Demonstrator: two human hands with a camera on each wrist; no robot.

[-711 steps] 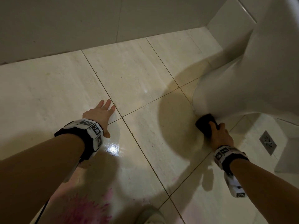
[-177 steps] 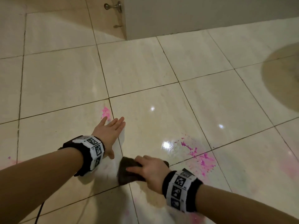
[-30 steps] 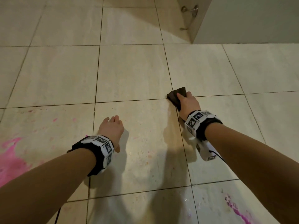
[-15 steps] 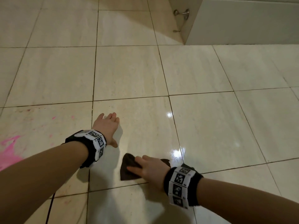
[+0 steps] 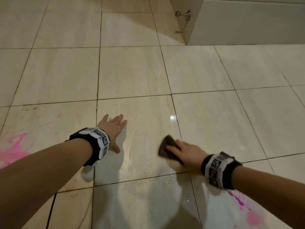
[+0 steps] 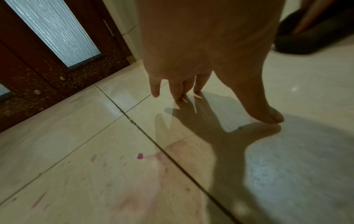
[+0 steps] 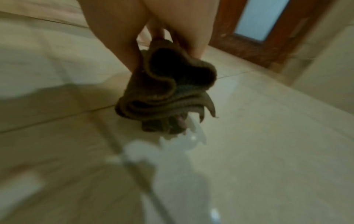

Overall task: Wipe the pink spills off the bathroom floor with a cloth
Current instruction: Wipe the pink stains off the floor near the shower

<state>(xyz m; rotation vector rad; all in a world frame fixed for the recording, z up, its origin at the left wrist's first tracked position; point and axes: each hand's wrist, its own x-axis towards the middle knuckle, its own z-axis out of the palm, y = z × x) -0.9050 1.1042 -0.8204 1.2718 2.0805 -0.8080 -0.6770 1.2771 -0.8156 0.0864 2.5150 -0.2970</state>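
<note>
The right hand (image 5: 188,154) clasps a bunched dark brown cloth (image 5: 166,148), fingers laid over it and thumb tucked at its side, pressing it onto the beige tiled floor (image 5: 132,71) beside a grout line. The left hand (image 5: 112,128) rests flat on the tile nearby, fingers spread. Pink spills (image 5: 11,149) lie far left; another pink splash (image 5: 244,207) lies near the right forearm.

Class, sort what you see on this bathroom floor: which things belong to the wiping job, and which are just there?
Belongs to the job:
cloth, held by the right hand
pink spill at left
pink spill at lower right
left hand, flat on the floor

Just there:
door
metal doorstop
</note>
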